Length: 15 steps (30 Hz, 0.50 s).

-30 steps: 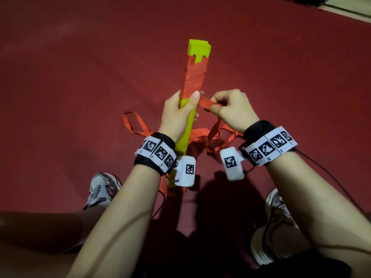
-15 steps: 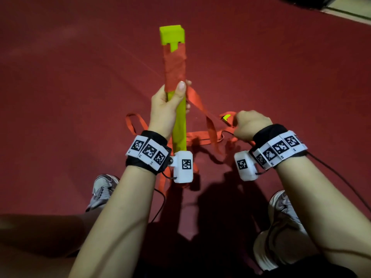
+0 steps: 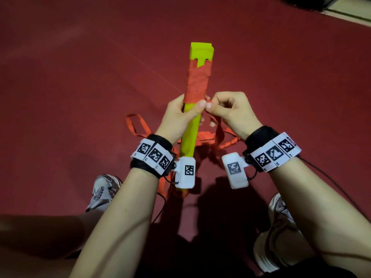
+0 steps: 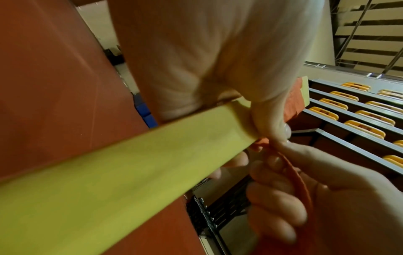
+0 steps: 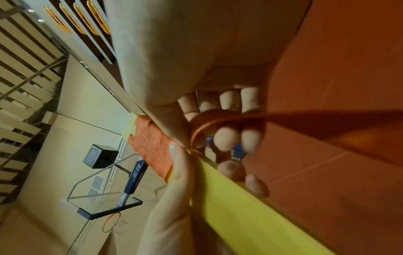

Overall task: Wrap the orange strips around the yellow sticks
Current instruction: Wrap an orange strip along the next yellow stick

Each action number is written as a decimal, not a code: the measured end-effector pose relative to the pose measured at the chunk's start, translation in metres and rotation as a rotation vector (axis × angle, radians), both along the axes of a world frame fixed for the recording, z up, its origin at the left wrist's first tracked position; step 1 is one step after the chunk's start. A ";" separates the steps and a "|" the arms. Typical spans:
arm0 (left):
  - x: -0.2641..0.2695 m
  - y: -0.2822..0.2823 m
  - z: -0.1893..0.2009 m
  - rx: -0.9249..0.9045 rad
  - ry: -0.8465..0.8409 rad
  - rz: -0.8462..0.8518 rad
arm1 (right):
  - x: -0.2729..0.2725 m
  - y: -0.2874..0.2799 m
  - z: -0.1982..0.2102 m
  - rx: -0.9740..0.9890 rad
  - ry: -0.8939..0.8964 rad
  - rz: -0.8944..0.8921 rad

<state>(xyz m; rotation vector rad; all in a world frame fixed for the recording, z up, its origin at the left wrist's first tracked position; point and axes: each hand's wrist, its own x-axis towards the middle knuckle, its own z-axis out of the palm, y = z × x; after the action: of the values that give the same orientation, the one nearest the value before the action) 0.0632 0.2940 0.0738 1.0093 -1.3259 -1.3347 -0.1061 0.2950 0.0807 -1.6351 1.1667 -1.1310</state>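
A long yellow stick (image 3: pixel 189 135) points away from me, its upper part bound in orange strip wrap (image 3: pixel 197 83) below a bare yellow tip. My left hand (image 3: pixel 180 117) grips the stick just under the wrap, thumb across its front. My right hand (image 3: pixel 230 111) pinches the orange strip (image 4: pixel 298 182) right beside the stick, thumb tip against the left thumb. In the right wrist view the strip (image 5: pixel 229 119) loops over my curled fingers and runs off to the right beside the yellow stick (image 5: pixel 250 212). The stick (image 4: pixel 109 176) crosses the left wrist view.
Loose loops of orange strip (image 3: pixel 138 125) trail on the dark red floor (image 3: pixel 80 77) below the hands. My shoes (image 3: pixel 104 189) and knees sit at the bottom. A pale floor border (image 3: pixel 349 15) shows at the top right; tiered seats and a basketball hoop (image 5: pixel 113 222) are far off.
The right hand has come up from the lower right with the strip and now pinches it against the stick beside the left thumb. The stick has shifted slightly right.
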 end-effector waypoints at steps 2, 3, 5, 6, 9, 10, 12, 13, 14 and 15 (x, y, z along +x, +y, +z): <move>0.000 -0.002 -0.004 -0.020 -0.029 -0.035 | -0.004 0.001 0.006 0.008 0.066 -0.008; 0.001 -0.003 -0.006 -0.028 -0.053 -0.047 | -0.008 0.000 0.009 -0.018 0.140 -0.017; -0.001 -0.004 -0.008 -0.043 -0.095 -0.054 | -0.011 -0.001 0.016 -0.082 0.296 -0.033; -0.003 -0.006 -0.010 -0.051 -0.110 -0.047 | -0.010 0.000 0.021 -0.113 0.362 -0.036; -0.017 -0.004 -0.015 -0.059 -0.162 0.058 | 0.000 0.006 0.028 -0.189 0.494 -0.078; -0.022 -0.002 -0.018 -0.064 -0.174 0.109 | 0.004 0.009 0.029 -0.193 0.516 -0.110; -0.030 0.002 -0.023 -0.116 -0.303 0.220 | 0.010 0.013 0.029 -0.183 0.539 -0.186; -0.034 0.008 -0.022 -0.145 -0.393 0.249 | 0.012 0.013 0.028 -0.166 0.538 -0.219; -0.038 0.011 -0.025 -0.169 -0.449 0.262 | 0.013 0.013 0.027 -0.149 0.533 -0.250; -0.043 0.016 -0.024 -0.174 -0.448 0.242 | 0.012 0.012 0.026 -0.139 0.533 -0.275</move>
<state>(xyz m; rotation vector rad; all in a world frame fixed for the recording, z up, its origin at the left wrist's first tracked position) 0.0198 0.3098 0.0500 1.3474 -1.5581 -0.8221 -0.0942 0.3073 0.1065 -2.0008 1.7254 -0.9822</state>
